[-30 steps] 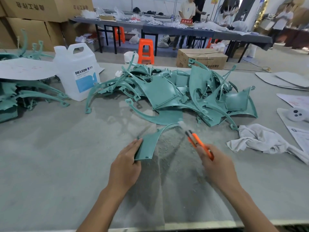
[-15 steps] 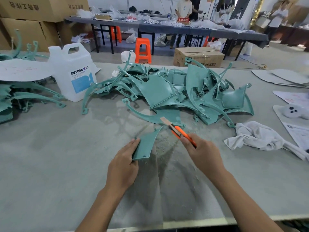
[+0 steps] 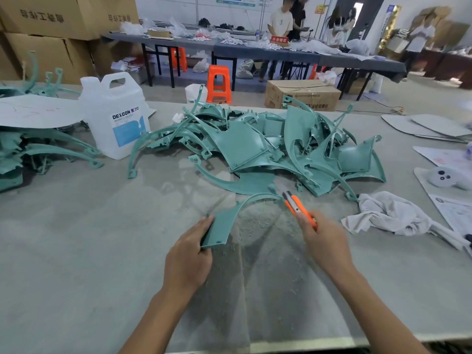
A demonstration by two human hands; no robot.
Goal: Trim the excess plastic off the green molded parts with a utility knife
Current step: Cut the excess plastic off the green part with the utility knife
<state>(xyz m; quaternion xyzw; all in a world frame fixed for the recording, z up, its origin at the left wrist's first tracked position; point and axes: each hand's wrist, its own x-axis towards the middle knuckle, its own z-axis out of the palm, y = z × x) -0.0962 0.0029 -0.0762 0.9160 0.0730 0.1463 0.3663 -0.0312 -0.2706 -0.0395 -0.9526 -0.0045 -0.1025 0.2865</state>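
Note:
My left hand [image 3: 190, 254] grips the wide end of a curved green molded part [image 3: 224, 221] that lies on the grey table [image 3: 76, 251]. Its thin arm arcs right toward the knife tip. In my right hand [image 3: 323, 238] I hold an orange utility knife [image 3: 297, 206], its tip close to the end of that thin arm. Pale plastic shavings [image 3: 258, 221] lie scattered under and around the part. A big pile of green molded parts [image 3: 255, 146] sits just behind.
A white DEXCON jug [image 3: 116, 116] stands at the back left beside more green parts [image 3: 30, 154] under a grey sheet. A crumpled white rag [image 3: 390, 218] lies right of the knife. Papers and a small white device [image 3: 447, 178] sit at the far right. People stand at distant tables.
The knife swung left along the part's thin arm, then came back right and lower to the arm's end. My left hand kept its grip on the part.

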